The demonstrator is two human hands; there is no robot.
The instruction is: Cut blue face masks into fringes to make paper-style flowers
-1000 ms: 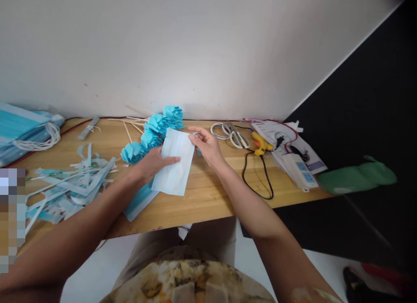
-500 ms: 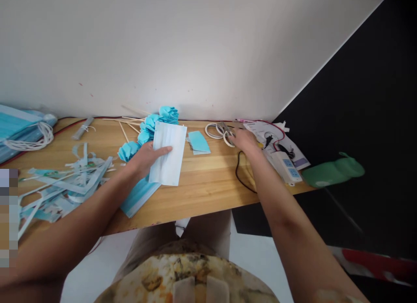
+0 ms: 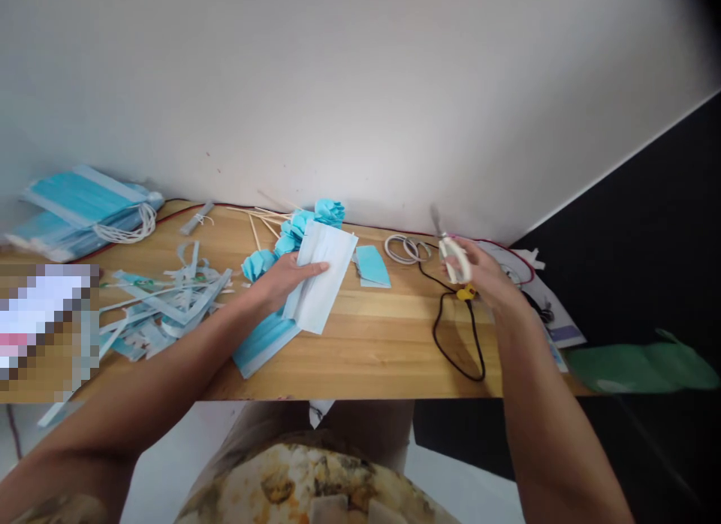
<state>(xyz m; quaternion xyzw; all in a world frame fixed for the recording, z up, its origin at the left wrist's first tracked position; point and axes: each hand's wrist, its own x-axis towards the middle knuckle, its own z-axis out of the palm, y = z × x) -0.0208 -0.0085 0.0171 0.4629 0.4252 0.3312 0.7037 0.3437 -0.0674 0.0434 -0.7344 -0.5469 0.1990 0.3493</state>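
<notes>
My left hand [image 3: 285, 278] pinches a face mask [image 3: 327, 272], pale side up, with the thumb across it. Another blue mask [image 3: 264, 340] lies on the table partly below that hand. Off to the right, my right hand [image 3: 484, 269] is closed round the white handles of a pair of scissors [image 3: 452, 255], blades pointing up toward the wall. Blue crumpled flowers [image 3: 330, 211] on thin sticks [image 3: 264, 218] lie behind the held mask. Between the hands sits a small cut blue piece [image 3: 372, 266], near rolls of tape [image 3: 401, 249].
Cut strips [image 3: 169, 306] are heaped at left, with a stack of masks [image 3: 84, 201] and coiled white cord [image 3: 132, 224] behind. A black cord [image 3: 436, 332] with a yellow piece [image 3: 466, 292] loops at right. A green bottle [image 3: 642, 366] lies at the table's right end.
My right hand has lifted the scissors from beside the tape rolls. The left hand still holds the mask, now tilted a little. The view has shifted left.
</notes>
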